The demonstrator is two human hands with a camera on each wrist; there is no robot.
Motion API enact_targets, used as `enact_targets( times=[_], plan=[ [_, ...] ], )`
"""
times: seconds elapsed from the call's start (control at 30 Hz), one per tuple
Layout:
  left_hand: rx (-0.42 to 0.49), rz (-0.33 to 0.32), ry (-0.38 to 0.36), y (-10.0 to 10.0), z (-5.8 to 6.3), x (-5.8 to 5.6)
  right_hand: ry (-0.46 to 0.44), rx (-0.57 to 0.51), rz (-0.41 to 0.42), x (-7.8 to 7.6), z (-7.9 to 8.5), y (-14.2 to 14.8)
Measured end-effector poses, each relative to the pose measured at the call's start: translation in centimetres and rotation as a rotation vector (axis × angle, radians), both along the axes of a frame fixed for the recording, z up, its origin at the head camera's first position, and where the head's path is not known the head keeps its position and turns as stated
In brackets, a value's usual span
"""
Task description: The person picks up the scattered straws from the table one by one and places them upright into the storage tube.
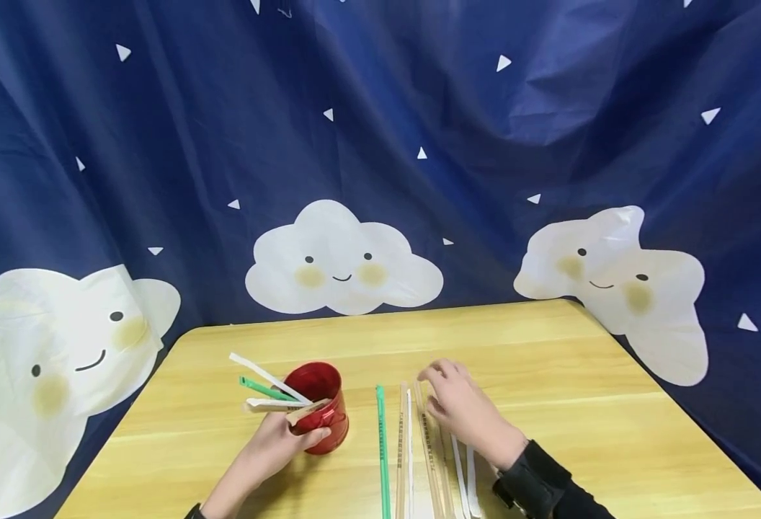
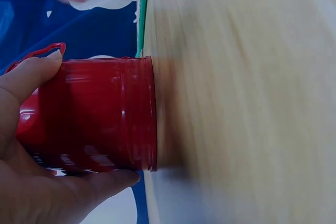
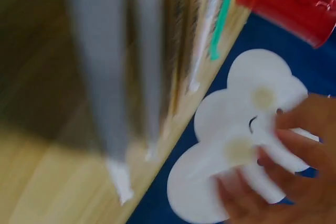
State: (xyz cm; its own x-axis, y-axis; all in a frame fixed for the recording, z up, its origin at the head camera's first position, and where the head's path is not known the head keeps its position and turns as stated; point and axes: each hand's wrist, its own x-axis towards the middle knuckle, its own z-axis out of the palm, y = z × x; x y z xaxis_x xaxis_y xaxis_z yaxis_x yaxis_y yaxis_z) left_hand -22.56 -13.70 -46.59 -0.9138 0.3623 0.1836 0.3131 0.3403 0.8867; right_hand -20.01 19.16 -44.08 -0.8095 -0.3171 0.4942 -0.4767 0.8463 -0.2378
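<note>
My left hand [image 1: 273, 445] grips a small red bucket [image 1: 334, 425], its fingers and thumb around the side. Out of the bucket's mouth, leaning left, stick several wrapped straws: a white one [image 1: 266, 375], a green one [image 1: 260, 387] and brown ones. In the left wrist view the bucket [image 2: 100, 114] has its base by the tabletop. My right hand [image 1: 468, 407] hovers over the upper ends of a row of wrapped straws, fingers loosely bent with nothing visible between them. That row holds a green straw [image 1: 383, 447], brown straws [image 1: 401, 447] and white straws [image 1: 471, 479].
The light wooden table [image 1: 225, 360] has rounded far corners. Behind it hangs a dark blue curtain [image 1: 380, 86] printed with smiling clouds and small white triangles. The row of straws lies to the right of the bucket, roughly parallel, reaching the near edge of view.
</note>
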Motion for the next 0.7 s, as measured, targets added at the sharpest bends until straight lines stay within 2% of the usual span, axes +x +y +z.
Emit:
enact_targets(
  times=[0.07,0.17,0.33,0.53,0.7],
  plan=[
    [-0.005,0.005,0.008,0.0,-0.1,0.0,-0.083,0.068,-0.06,0.5,-0.3,1.0],
    [-0.003,0.01,0.011,0.0,-0.1,0.1,-0.202,0.094,-0.165,1.3,-0.7,2.5],
    [0.005,0.011,0.001,-0.1,-0.1,0.1,-0.281,0.075,-0.263,2.3,-1.2,4.3],
    [-0.002,0.019,0.009,-0.1,-0.1,0.1,-0.359,0.042,-0.256,2.6,-1.9,4.9],
    [-0.01,0.031,0.018,0.1,-0.1,0.0,-0.344,0.063,-0.227,2.3,-2.2,5.0]
  ],
)
